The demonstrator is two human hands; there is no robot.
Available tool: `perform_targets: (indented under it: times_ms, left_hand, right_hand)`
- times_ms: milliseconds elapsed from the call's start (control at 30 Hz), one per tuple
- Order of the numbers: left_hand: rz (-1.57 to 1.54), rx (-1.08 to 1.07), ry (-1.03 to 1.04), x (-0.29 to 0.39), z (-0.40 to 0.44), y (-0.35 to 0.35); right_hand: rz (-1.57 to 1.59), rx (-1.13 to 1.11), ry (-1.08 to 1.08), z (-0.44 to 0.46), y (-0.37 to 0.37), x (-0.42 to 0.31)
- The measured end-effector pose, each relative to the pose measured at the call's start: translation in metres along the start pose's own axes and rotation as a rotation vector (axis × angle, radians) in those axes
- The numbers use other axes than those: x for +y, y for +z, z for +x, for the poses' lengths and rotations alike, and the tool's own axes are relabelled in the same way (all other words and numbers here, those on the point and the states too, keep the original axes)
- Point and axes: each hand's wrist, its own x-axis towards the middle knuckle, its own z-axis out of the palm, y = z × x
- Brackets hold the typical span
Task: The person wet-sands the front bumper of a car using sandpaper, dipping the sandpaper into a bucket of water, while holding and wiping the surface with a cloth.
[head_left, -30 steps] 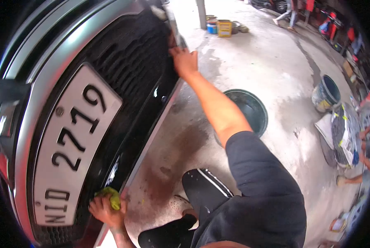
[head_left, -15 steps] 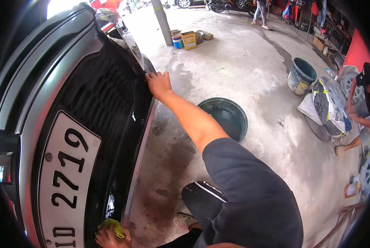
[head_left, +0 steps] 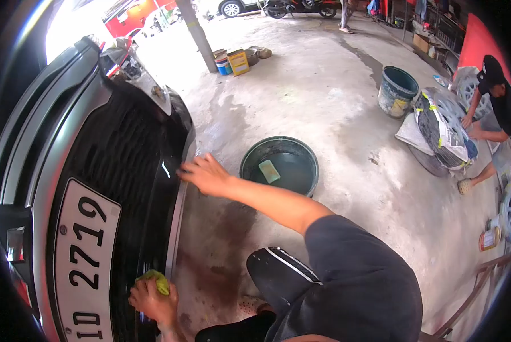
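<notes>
My left hand (head_left: 154, 297) is closed around a yellow-green cloth (head_left: 155, 280), against the lower black part of a car's front bumper (head_left: 153, 228). My right hand (head_left: 207, 175) reaches across with fingers spread. Its fingertips are at the bumper's outer edge; whether they press on it I cannot tell. Beside the left hand, a white number plate (head_left: 87, 256) sits below the black mesh grille (head_left: 121, 137). Under my right forearm stands a round dark basin (head_left: 309, 151) of water, with a pale green sponge-like block (head_left: 269, 171) in it.
A tall bucket (head_left: 398, 91) stands on the concrete floor, beside plastic-wrapped wheels (head_left: 446, 128). A person in a black cap (head_left: 489, 71) crouches at the right. Paint cans (head_left: 222, 64) sit by a post (head_left: 197, 34). A metal rail (head_left: 478, 288) is at lower right.
My right hand has moved down along the bumper edge, and the view has shifted. The block in the basin, hidden before behind my arm, now shows. My left hand keeps the cloth.
</notes>
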Motion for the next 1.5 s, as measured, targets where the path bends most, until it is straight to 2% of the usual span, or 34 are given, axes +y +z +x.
perform_targets:
  times_ms: [67, 133, 167, 200, 233, 267, 300, 333, 367, 500, 533, 633, 667, 700, 733, 767, 800, 833, 900, 933, 1000, 1033, 1067, 1100, 1167, 1200, 1233, 1267, 1300, 1333, 1367, 1433, 1467, 1500]
  left_hand:
    - [-0.015, 0.004, 0.011, 0.018, 0.020, 0.008]
    - [-0.030, -0.033, 0.018, 0.037, 0.042, 0.014]
    - [-0.039, -0.040, 0.024, 0.049, 0.056, 0.013]
    - [-0.040, -0.006, 0.057, 0.057, 0.069, 0.020]
    - [-0.042, 0.029, 0.087, 0.063, 0.082, 0.033]
    - [-0.047, 0.065, 0.118, 0.067, 0.094, 0.042]
    - [-0.047, 0.047, 0.105, 0.075, 0.107, 0.044]
    - [-0.049, 0.027, 0.092, 0.083, 0.118, 0.046]
    - [-0.051, 0.009, 0.081, 0.089, 0.127, 0.047]
    - [-0.051, -0.016, 0.015, 0.099, 0.136, 0.045]
    - [-0.051, -0.015, 0.012, 0.099, 0.135, 0.046]
    - [-0.027, -0.003, 0.013, 0.102, 0.136, 0.044]
    - [-0.026, -0.034, 0.001, 0.105, 0.135, 0.039]
    - [-0.024, -0.067, -0.007, 0.105, 0.135, 0.037]
    - [-0.022, -0.099, -0.017, 0.105, 0.135, 0.038]
    - [0.020, 0.012, 0.006, 0.104, 0.133, 0.046]
    - [0.008, 0.027, 0.004, 0.104, 0.130, 0.047]
    - [-0.003, 0.044, 0.002, 0.104, 0.129, 0.046]
    - [-0.020, 0.078, -0.004, 0.107, 0.129, 0.049]
    - [-0.014, 0.088, 0.002, 0.106, 0.128, 0.051]
    - [-0.009, 0.071, 0.003, 0.103, 0.127, 0.051]
    - [-0.016, 0.053, -0.008, 0.104, 0.128, 0.047]
    - [-0.024, 0.036, -0.021, 0.107, 0.130, 0.046]
    - [-0.022, 0.043, -0.018, 0.107, 0.131, 0.046]
    - [-0.015, 0.059, -0.013, 0.108, 0.133, 0.049]
    - [-0.018, 0.072, -0.006, 0.111, 0.135, 0.051]
    - [-0.019, 0.084, 0.006, 0.113, 0.138, 0.054]
    - [-0.022, 0.098, 0.018, 0.116, 0.142, 0.056]
    - [-0.060, 0.075, 0.066, 0.122, 0.148, 0.059]
    - [-0.100, 0.052, 0.112, 0.131, 0.156, 0.062]
    - [-0.137, 0.028, 0.159, 0.140, 0.163, 0.067]
    - [-0.463, 0.018, 0.243, 0.162, 0.181, 0.103]
    - [-0.669, -0.057, 0.134, 0.185, 0.191, 0.124]
    - [-0.879, -0.187, 0.162, 0.208, 0.202, 0.149]
  right_hand:
    - [0.051, -0.044, 0.095, -0.065, -0.001, 0.008]
    - [0.130, -0.051, 0.364, -0.142, -0.003, 0.032]
    - [0.365, -0.073, 0.642, -0.171, -0.023, 0.041]
    - [0.405, 0.016, 0.866, -0.202, -0.032, 0.056]
    - [0.417, 0.101, 0.974, -0.230, -0.038, 0.081]
    - [0.297, 0.301, 0.896, -0.259, -0.037, 0.115]
    - [0.392, 0.361, 1.017, -0.262, -0.079, 0.131]
    - [0.231, 0.247, 1.092, -0.274, -0.097, 0.177]
    - [0.240, 0.399, 1.119, -0.270, -0.135, 0.197]
    - [0.193, 0.560, 1.002, -0.220, -0.295, 0.285]
    - [0.130, 0.590, 1.035, -0.193, -0.346, 0.271]
    - [-0.007, 0.655, 0.930, -0.150, -0.451, 0.279]
    - [-0.065, 0.719, 0.880, -0.144, -0.472, 0.282]
    - [-0.145, 0.578, 1.019, -0.138, -0.494, 0.282]
    - [-0.094, 0.631, 0.950, -0.147, -0.496, 0.274]
    - [-0.045, 0.683, 0.872, -0.153, -0.493, 0.254]
    - [0.005, 0.736, 0.790, -0.161, -0.485, 0.232]
    - [0.089, 0.665, 0.842, -0.179, -0.471, 0.212]
    - [0.117, 0.452, 0.775, -0.241, -0.418, 0.194]
    - [0.248, 0.370, 0.880, -0.277, -0.382, 0.178]
    - [0.431, 0.330, 0.930, -0.376, -0.293, 0.143]
    - [0.282, 0.297, 1.007, -0.423, -0.257, 0.113]
    - [0.143, 0.054, 1.298, -0.472, -0.225, 0.086]
    - [-0.009, 0.079, 1.246, -0.554, -0.173, 0.062]
    - [0.159, 0.149, 1.622, -0.617, -0.157, -0.041]
    - [0.138, 0.181, 1.799, -0.647, -0.149, -0.089]
    - [0.170, 0.176, 1.919, -0.701, -0.129, -0.135]
    - [0.050, 0.004, 2.084, -0.751, -0.106, -0.181]
    - [0.160, 0.061, 2.250, -0.771, -0.108, -0.228]
    - [-0.032, -0.010, 2.238, -0.789, -0.106, -0.272]
    - [-0.058, 0.116, 2.289, -0.815, -0.101, -0.308]
    - [-0.166, 0.042, 2.417, -0.821, -0.122, -0.348]
    - [-0.165, 0.215, 2.552, -0.833, -0.121, -0.359]
    - [-0.285, 0.325, 2.536, -0.878, -0.100, -0.374]
